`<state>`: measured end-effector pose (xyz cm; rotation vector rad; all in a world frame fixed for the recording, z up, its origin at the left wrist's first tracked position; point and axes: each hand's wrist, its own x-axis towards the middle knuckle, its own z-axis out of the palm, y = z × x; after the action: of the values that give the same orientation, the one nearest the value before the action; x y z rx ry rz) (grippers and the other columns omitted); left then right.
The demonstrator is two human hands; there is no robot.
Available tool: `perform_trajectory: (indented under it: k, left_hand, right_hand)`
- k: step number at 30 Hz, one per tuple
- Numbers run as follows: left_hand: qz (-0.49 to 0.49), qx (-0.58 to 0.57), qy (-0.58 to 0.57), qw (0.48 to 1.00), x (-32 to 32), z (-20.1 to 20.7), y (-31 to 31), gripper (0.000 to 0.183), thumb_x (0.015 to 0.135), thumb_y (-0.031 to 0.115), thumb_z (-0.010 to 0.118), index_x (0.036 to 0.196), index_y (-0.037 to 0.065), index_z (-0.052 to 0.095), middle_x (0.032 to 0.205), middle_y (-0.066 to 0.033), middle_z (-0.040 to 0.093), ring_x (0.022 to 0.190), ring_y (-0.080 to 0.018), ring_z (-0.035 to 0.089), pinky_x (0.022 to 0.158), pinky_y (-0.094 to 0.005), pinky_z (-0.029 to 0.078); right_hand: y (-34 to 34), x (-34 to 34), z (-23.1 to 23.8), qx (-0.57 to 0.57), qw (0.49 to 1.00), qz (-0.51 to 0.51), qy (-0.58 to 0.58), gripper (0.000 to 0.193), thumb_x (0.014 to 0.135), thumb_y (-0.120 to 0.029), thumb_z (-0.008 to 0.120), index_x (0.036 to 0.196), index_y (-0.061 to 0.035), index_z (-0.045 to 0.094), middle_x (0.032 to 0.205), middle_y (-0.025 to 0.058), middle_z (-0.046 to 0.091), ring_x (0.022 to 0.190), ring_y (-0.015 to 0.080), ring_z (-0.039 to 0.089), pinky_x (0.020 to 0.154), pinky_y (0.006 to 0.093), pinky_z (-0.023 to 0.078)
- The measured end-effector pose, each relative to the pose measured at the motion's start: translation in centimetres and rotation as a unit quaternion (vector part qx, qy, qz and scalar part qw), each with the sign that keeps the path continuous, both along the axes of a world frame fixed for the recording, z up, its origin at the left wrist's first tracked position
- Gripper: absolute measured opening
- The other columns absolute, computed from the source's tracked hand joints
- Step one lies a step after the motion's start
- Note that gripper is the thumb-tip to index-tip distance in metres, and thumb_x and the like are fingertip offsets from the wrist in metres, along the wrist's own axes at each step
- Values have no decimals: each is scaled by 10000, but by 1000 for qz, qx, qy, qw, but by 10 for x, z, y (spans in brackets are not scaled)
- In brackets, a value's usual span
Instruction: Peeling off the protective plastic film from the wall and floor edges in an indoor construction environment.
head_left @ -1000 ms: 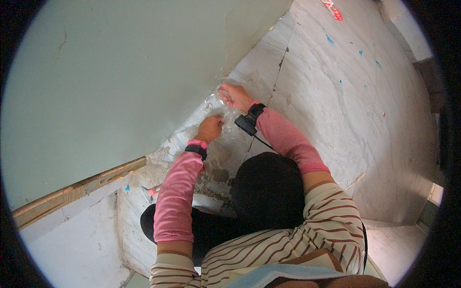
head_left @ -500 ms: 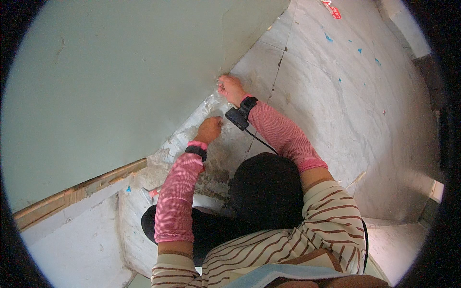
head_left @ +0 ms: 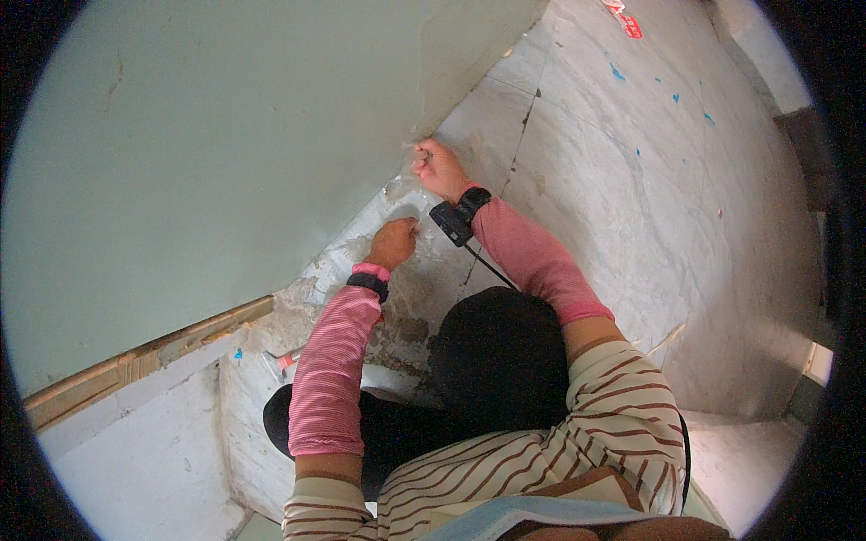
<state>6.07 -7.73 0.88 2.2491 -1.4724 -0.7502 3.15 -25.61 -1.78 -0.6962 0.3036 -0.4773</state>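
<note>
Plastic sheet [head_left: 410,203] stretched between my clenched right hand [head_left: 439,169] and pinching left hand [head_left: 393,242] could tear if yanked.

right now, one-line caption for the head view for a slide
Both hands, left hand and right hand, work at the base of a pale green wall.

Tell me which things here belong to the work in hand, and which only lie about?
In use:
left hand
right hand
clear plastic sheet at the base of the green wall

Lying about:
small red-and-white tool
red scrap
blue flecks on the floor
</note>
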Motion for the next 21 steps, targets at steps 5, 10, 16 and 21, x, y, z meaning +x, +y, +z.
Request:
perform_trajectory:
  k: [5,10,16,21]
  left_hand:
    - [14,-7,4,1000,4,-2,10,183,741,100,496,885,43,593,804,-195,605,794,-369,580,699,-442,454]
    - [11,13,5,1000,3,-2,6,193,744,107,500,902,51,596,827,-194,605,806,-365,580,706,-441,455]
    - [-5,10,4,1000,1,-1,3,189,750,118,498,907,71,591,833,-192,606,820,-360,583,706,-446,457]
    - [-3,38,-3,999,6,5,12,187,756,117,501,908,37,576,846,-213,597,821,-383,572,716,-459,449]
  right_hand:
    - [7,3,27,268,959,30,83,155,830,-205,555,878,-71,495,822,42,501,679,146,457,612,253,414]
    - [8,5,30,300,948,61,82,167,849,-226,547,884,-70,500,835,36,508,708,142,470,609,259,423]
    - [-4,10,9,262,963,21,53,109,847,-94,534,915,-18,494,865,47,482,716,133,464,597,237,412]
    - [-7,-6,7,-119,992,42,8,174,810,-9,505,980,-1,542,805,40,503,724,101,468,613,214,412]
